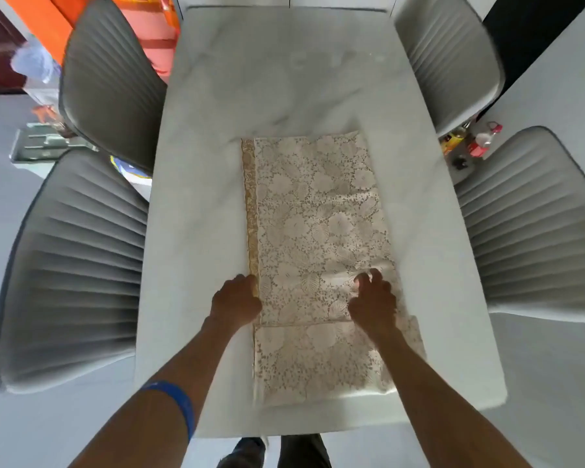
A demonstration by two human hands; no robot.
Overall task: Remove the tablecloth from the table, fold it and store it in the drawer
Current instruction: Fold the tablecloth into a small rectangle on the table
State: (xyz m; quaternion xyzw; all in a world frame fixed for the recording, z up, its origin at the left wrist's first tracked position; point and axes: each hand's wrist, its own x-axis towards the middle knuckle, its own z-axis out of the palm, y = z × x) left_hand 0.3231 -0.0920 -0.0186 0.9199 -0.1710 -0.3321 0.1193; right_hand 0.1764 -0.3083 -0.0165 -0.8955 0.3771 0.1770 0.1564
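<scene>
A cream lace tablecloth (318, 217) with a leaf pattern and a gold left border lies folded into a long strip on the white marble table (284, 79). Its near end reaches close to the table's front edge. My left hand (237, 298) sits at the strip's left edge, fingers curled around the gold border. My right hand (374, 300) rests near the strip's right edge with its fingers curled into the lace, pinching it. An upper layer ends in a fold line just behind both wrists.
Four grey ribbed chairs surround the table: two on the left (112, 82) (71, 265) and two on the right (450, 59) (534, 228). Small bottles and clutter (477, 143) lie on the floor at the right. Orange items (149, 25) stand at the back left.
</scene>
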